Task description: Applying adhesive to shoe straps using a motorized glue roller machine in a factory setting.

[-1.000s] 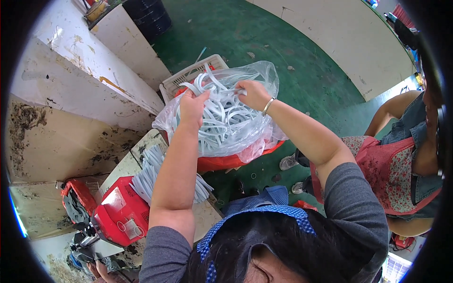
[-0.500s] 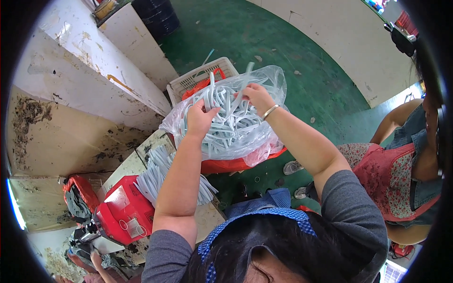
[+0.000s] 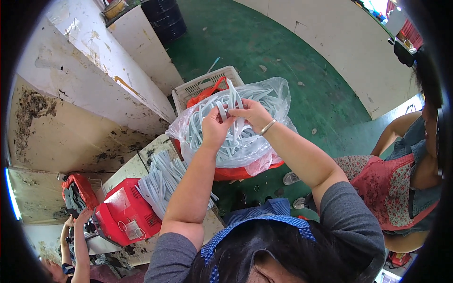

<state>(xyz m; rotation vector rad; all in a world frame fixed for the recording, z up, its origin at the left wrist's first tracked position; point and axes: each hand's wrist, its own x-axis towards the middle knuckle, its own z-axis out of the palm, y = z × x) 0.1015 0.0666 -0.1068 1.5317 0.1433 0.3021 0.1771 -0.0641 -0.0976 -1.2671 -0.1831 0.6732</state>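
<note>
A clear plastic bag, heaped with pale grey-white flat strips, lies in front of me. Over the heap my left hand has thumb and fingers closed round a looped strip. Close beside it, nearly touching, my right hand pinches upright strips that rise above my fingers. The fingertips partly cover one another, so which strip ends belong to which hand is unclear. Red sheeting shows under the bag.
A white plastic crate sits beyond the bag. On the bench at left are a pile of similar strips and a red machine. A co-worker stands at right; another person's hands work at lower left. A dark drum stands far off.
My hands have come together over the bag; the right moved left and down to the left hand. At lower left, the other person's arms have risen into view beside the red machine.
</note>
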